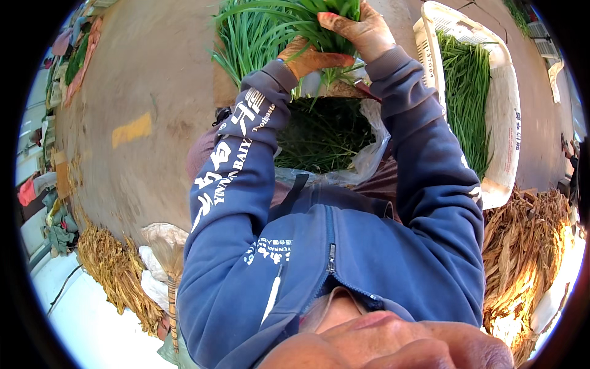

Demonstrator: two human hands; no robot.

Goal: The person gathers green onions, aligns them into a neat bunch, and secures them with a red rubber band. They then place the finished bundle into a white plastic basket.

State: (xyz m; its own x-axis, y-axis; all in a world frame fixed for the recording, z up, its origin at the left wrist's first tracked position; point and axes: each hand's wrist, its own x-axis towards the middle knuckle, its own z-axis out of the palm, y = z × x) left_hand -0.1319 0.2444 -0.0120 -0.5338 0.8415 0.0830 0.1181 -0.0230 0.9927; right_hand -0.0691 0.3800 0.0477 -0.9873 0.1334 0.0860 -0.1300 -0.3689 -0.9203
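A bunch of long, flat green chive-like leaves (334, 32) is between my hands at the top centre. My right hand (368, 34) grips it from the right, thumb across the leaves. My left hand (313, 60), stained brown-orange, curls around its lower end, and its fingers point right. More green leaves (249, 34) lie in a pile on a low board (223, 87) to the left. Just below my hands, a container lined with clear plastic (375, 143) holds loose dark green leaves and trimmings (322, 138). The hands partly hide the bunch's lower end.
A white plastic crate (502, 184) with neatly laid green leaves (465, 97) stands on the right. Dried brown leaves are heaped at lower right (525, 240) and lower left (110, 267). A straw broom (171, 295) is beside my left side. Cloths and bundles (85, 55) line the far left.
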